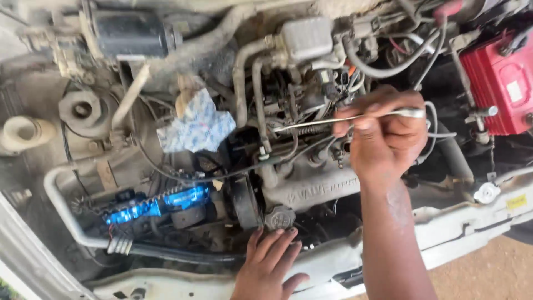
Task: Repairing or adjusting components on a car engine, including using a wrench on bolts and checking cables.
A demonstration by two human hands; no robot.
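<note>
I look down into a dusty car engine bay. My right hand (383, 139) grips a long thin metal spanner (344, 119) that lies almost level, its far tip reaching left into the hoses and fittings at the engine's middle (288, 116). My left hand (266, 266) rests flat with fingers spread on the white front panel (333, 261), just below a black oil filler cap (279, 216). It holds nothing.
A red battery (499, 83) sits at the right. A blue-and-white cloth (197, 125) is stuffed into an opening left of centre. A shiny blue part (161, 203) lies lower left. Grey hoses and wires cross the top. Bare ground shows at lower right.
</note>
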